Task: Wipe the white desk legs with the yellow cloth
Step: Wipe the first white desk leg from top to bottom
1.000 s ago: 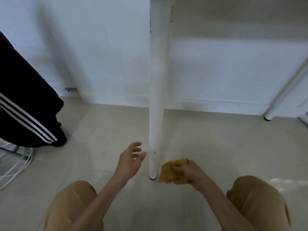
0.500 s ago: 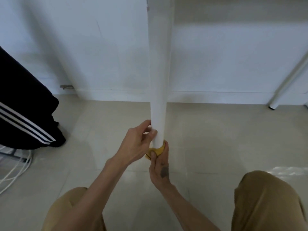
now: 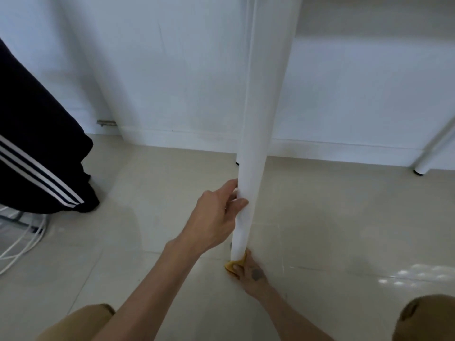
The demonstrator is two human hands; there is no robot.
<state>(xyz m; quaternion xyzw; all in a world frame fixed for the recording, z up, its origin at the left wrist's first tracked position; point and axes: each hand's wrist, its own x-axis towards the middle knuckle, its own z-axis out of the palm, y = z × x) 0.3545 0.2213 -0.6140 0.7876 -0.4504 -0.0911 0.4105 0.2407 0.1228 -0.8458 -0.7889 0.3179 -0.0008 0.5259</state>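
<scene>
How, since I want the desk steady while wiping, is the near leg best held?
Take the leg by its lower shaft, just above the cloth, coming from its left. It is a slim, round, upright tube, so fingers wrap it easily, as the left hand does. The right hand holds the cloth against the foot, so that part is taken.

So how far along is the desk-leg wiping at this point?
Done: nothing shows as finished, and no leg looks visibly different.
In hand: the right hand holds the yellow cloth against the foot of the near desk leg, while the left hand grips that leg higher up.
Left: the length of this leg above the cloth, and the far desk leg at right, which nothing touches.
</scene>
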